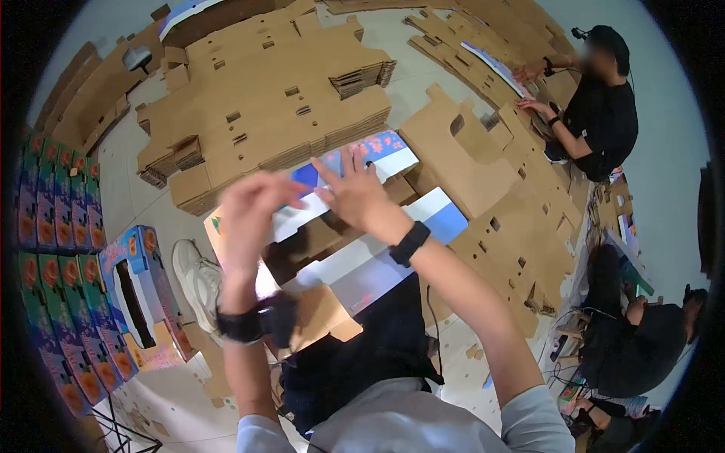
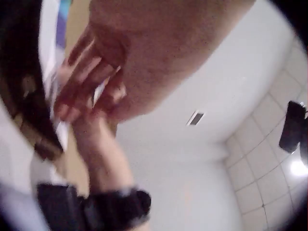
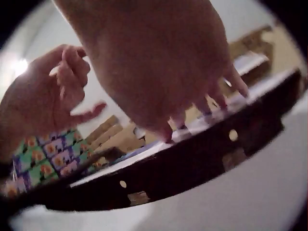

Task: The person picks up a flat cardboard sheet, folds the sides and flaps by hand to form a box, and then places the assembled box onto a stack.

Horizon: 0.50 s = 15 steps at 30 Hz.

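A printed cardboard box [image 1: 343, 278], with white and blue-violet panels and an open middle, lies across the person's lap. On its far panel, which shows pink flowers, the right hand [image 1: 359, 196] rests with fingers spread. In the right wrist view those fingertips [image 3: 167, 137] touch the panel's white edge, above the box's dark inside. The left hand [image 1: 260, 208], blurred in the head view, is over the box's left end beside the right hand. Its fingers are loosely bent in the right wrist view, where the left hand [image 3: 72, 84] stands apart from the panel.
Stacks of flat brown cardboard [image 1: 264, 98] lie ahead, with more sheets [image 1: 513, 249] at right. Printed boxes [image 1: 60, 196] stand in rows at left, near one box [image 1: 140, 294] with a slot. A white shoe [image 1: 195, 275] is close by. Other people [image 1: 600, 113] sit at right.
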Tool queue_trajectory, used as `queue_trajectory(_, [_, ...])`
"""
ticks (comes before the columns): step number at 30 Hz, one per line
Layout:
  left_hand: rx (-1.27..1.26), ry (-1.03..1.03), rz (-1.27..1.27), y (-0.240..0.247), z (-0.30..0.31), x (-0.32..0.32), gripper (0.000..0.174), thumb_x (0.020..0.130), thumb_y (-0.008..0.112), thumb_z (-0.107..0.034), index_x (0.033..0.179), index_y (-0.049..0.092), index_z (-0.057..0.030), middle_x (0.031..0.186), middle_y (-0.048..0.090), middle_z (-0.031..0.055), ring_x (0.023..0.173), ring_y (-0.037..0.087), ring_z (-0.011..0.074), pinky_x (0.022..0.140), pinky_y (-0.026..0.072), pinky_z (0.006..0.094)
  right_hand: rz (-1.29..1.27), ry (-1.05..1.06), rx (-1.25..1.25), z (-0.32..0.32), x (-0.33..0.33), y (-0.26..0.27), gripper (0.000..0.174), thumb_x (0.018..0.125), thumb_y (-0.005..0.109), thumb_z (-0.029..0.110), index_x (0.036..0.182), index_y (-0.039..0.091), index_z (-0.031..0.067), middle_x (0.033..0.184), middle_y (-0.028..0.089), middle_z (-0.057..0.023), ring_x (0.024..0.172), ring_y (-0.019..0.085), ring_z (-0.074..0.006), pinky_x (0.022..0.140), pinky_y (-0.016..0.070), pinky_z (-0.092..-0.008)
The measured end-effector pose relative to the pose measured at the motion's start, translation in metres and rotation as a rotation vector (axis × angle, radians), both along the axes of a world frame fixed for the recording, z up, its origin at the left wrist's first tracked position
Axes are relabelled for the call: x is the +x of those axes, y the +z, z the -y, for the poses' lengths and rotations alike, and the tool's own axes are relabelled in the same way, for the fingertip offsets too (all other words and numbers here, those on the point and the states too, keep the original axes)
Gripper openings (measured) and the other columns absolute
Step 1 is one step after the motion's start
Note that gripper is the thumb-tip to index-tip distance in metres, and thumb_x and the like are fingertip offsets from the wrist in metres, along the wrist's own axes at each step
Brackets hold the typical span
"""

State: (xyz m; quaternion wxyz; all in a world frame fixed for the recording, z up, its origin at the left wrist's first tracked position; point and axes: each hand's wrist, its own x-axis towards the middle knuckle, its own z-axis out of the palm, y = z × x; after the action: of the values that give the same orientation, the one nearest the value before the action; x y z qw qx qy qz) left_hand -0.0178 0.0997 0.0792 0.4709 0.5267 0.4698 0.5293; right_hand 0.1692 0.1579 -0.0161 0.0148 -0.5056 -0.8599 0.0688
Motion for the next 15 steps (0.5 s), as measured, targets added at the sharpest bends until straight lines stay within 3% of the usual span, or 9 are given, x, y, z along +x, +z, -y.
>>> queue_trajectory(1, [-0.105,0.069,-0.017,0.005,0.006,-0.025,0.019,0.094,0.056,-0.011,0.097,0.066,0.0050,0.092,0.072,0.0124,0.086,0.068,0.0183,0.091,0.0490,0.0340,0.017,-0.045,0.037,0.006,-0.009,0.002,0.062,0.098,0.045,0.049,0.152,0.034,0.0216,0.150,0.029,-0.0338,0.139,0.028,-0.0522,0.102,0.0364,-0.0641])
queue_trajectory(5, [-0.122,0.166,-0.315,0.003,0.030,-0.051,0.024,0.087,0.067,-0.013,0.105,0.065,0.0021,0.112,0.067,0.0160,0.105,0.063,0.0256,0.102,0.0423,0.0398,0.147,-0.096,0.073,0.013,-0.031,0.004,0.063,0.098,0.042,0.052,0.152,0.034,0.0203,0.148,0.028,-0.0388,0.135,0.032,-0.0558,0.097,0.0416,-0.0643])
queue_trajectory(7, [0.064,0.229,-0.894,-0.026,0.046,-0.046,0.055,0.077,0.077,-0.014,0.127,0.056,-0.0042,0.138,0.048,0.0213,0.128,0.047,0.0355,0.109,0.0351,0.0439,0.290,-0.114,0.052,0.014,-0.044,0.003,0.063,0.099,0.040,0.052,0.153,0.032,0.0202,0.148,0.030,-0.0380,0.133,0.036,-0.0545,0.094,0.0456,-0.0626])
queue_trajectory(8, [0.064,0.232,-0.898,-0.037,0.054,-0.043,0.055,0.077,0.077,-0.014,0.127,0.056,-0.0042,0.138,0.048,0.0213,0.128,0.047,0.0355,0.109,0.0351,0.0439,0.286,-0.112,0.053,0.014,-0.048,0.002,0.063,0.099,0.040,0.052,0.153,0.032,0.0202,0.148,0.030,-0.0380,0.133,0.036,-0.0545,0.094,0.0456,-0.0626])
queue_trajectory(10, [-0.052,0.138,-0.998,-0.060,0.068,-0.039,0.086,0.070,0.082,-0.015,0.145,0.040,-0.0111,0.150,0.030,0.0232,0.139,0.030,0.0422,0.113,0.0305,0.0450,0.416,-0.112,0.146,0.016,-0.055,-0.001,0.062,0.099,0.041,0.051,0.153,0.033,0.0208,0.146,0.034,-0.0376,0.129,0.043,-0.0546,0.081,0.0543,-0.0580])
queue_trajectory(11, [-0.121,0.108,-0.997,-0.066,0.071,-0.043,0.090,0.072,0.075,-0.008,0.151,0.031,-0.0128,0.153,0.024,0.0227,0.142,0.025,0.0421,0.114,0.0284,0.0442,0.413,-0.107,0.146,0.018,-0.059,-0.001,0.062,0.099,0.041,0.051,0.153,0.033,0.0208,0.146,0.034,-0.0376,0.129,0.043,-0.0546,0.081,0.0543,-0.0580])
queue_trajectory(13, [-0.122,0.126,-0.917,-0.070,0.075,-0.057,0.088,0.073,0.071,-0.004,0.151,0.031,-0.0125,0.152,0.025,0.0232,0.142,0.025,0.0415,0.114,0.0280,0.0438,0.512,-0.140,0.182,0.022,-0.067,-0.002,0.062,0.098,0.042,0.050,0.152,0.034,0.0210,0.143,0.039,-0.0372,0.124,0.049,-0.0535,0.066,0.0587,-0.0517])
queue_trajectory(14, [-0.116,0.143,-0.835,-0.069,0.076,-0.064,0.086,0.074,0.067,-0.001,0.151,0.031,-0.0123,0.152,0.026,0.0238,0.142,0.025,0.0409,0.114,0.0277,0.0434,0.509,-0.137,0.179,0.021,-0.067,-0.001,0.062,0.098,0.042,0.050,0.152,0.034,0.0210,0.143,0.039,-0.0372,0.124,0.049,-0.0535,0.066,0.0587,-0.0517])
queue_trajectory(15, [-0.111,0.148,-0.765,-0.064,0.075,-0.072,0.079,0.079,0.058,-0.002,0.152,0.029,-0.0104,0.154,0.026,0.0196,0.144,0.026,0.0347,0.114,0.0274,0.0421,0.480,-0.133,0.168,0.018,-0.063,0.001,0.062,0.098,0.042,0.050,0.152,0.034,0.0202,0.142,0.041,-0.0370,0.122,0.052,-0.0527,0.061,0.0586,-0.0500])
